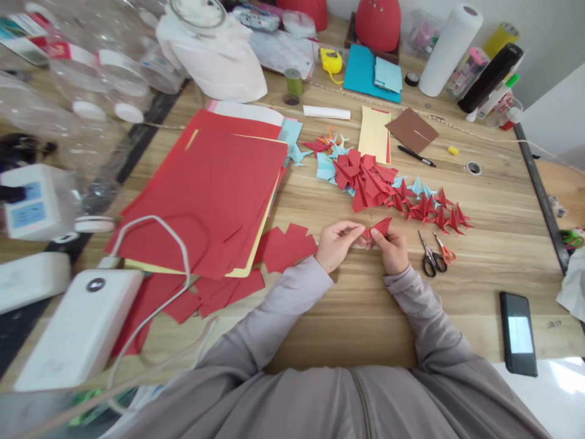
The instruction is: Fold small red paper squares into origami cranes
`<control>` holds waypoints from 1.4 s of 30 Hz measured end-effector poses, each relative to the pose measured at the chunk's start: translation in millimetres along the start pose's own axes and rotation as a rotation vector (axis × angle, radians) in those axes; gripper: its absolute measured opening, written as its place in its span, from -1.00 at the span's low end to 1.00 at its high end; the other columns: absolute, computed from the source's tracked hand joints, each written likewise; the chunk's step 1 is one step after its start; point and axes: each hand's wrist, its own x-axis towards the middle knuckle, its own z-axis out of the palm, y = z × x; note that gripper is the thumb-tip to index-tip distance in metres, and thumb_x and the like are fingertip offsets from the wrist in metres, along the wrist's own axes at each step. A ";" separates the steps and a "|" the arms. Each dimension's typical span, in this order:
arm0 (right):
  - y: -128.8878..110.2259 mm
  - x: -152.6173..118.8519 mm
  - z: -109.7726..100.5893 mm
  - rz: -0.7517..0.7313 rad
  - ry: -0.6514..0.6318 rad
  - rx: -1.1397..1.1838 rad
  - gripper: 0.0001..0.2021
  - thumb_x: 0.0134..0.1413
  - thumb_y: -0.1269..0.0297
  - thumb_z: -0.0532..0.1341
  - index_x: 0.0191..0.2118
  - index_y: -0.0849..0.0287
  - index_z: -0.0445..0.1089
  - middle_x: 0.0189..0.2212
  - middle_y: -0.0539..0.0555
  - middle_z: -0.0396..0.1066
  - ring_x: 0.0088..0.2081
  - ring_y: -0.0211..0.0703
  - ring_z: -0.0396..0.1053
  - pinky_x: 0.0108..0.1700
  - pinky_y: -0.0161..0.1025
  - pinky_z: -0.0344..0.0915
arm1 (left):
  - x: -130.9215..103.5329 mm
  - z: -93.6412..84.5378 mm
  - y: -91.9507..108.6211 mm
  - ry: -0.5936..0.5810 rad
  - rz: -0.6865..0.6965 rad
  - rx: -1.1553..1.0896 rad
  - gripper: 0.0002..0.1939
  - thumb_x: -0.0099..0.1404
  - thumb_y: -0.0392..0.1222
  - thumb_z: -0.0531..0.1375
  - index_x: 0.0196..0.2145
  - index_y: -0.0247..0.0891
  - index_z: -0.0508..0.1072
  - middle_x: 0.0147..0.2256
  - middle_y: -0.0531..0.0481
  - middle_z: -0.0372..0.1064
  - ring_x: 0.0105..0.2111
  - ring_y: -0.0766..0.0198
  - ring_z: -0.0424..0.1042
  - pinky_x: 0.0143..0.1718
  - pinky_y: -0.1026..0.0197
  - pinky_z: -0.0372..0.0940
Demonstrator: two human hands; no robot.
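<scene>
Between my hands is a folded red paper piece, its pointed end sticking up to the right. My left hand pinches its left part between thumb and fingertips. With thumb and fingers closed on it, my right hand grips the same piece from the right; some fingers are hidden behind the paper. Just beyond lies a heap of flat folded red papers, and red paper cranes spread rightward from it with some light blue ones.
Black-handled scissors and orange-handled scissors lie right of my hands. Large red sheets are stacked at the left, with cut red pieces beside them. A white power bank with a cable is front left; a phone is front right.
</scene>
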 end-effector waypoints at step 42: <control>4.8 0.0 -2.4 0.083 -0.090 0.035 -0.70 -0.09 0.03 0.30 -0.50 0.20 0.38 -0.61 -0.01 0.42 -0.63 -0.30 0.34 -0.54 -0.32 0.35 | 3.9 -3.0 0.6 -0.026 -0.055 -0.050 -0.74 -0.16 -0.22 0.41 -0.50 -0.33 0.45 -0.58 0.06 0.41 -0.57 0.37 0.39 -0.45 0.26 0.36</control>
